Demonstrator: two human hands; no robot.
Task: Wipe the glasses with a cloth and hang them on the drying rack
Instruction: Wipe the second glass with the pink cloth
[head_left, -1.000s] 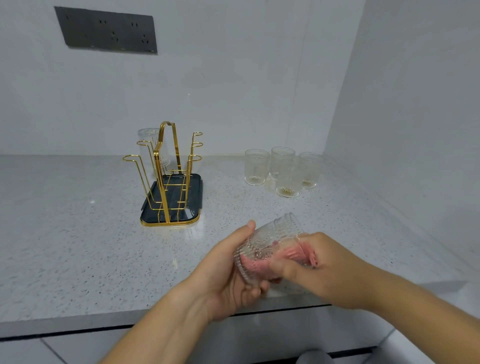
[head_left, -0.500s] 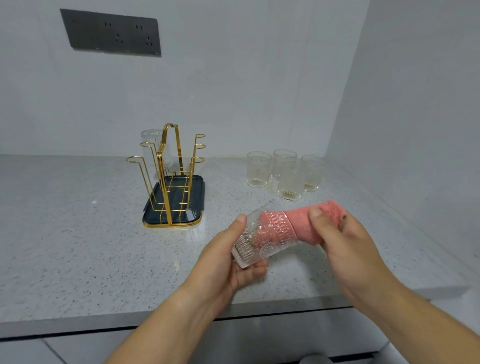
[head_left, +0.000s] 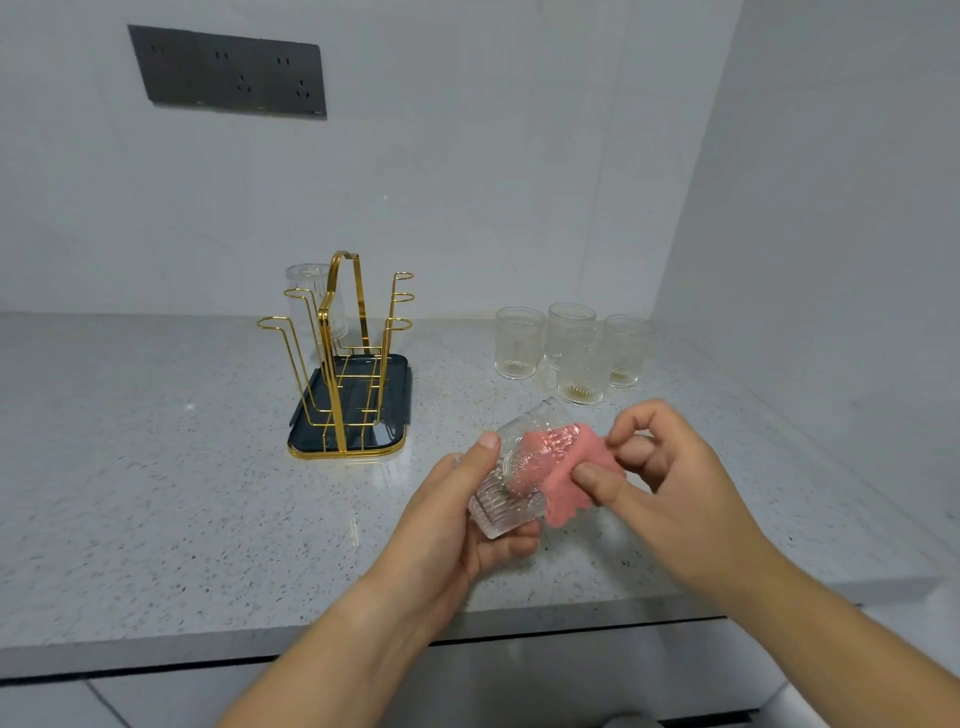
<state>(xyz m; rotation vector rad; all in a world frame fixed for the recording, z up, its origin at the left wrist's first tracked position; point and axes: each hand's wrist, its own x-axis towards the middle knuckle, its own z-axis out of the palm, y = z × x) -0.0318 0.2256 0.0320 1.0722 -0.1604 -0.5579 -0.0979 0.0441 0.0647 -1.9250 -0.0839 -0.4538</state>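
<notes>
My left hand (head_left: 457, 525) grips a clear ribbed glass (head_left: 511, 480), tilted on its side above the counter's front part. A pink cloth (head_left: 569, 467) fills the glass's mouth and spills out to the right. My right hand (head_left: 670, 483) pinches the cloth's outer edge between thumb and fingers. The gold wire drying rack (head_left: 345, 364) on a dark tray stands further back to the left. One glass (head_left: 317, 301) hangs upside down on its far left prong. Several more glasses (head_left: 571, 348) stand upright at the back right.
The speckled grey counter (head_left: 156, 493) ends in a front edge just under my forearms. White walls close the back and the right side. A dark socket panel (head_left: 228, 70) sits high on the back wall.
My right hand has drawn back out of the glass and now pinches the cloth at its rim, with the cloth spread flatter. The glass stays in my left hand.
</notes>
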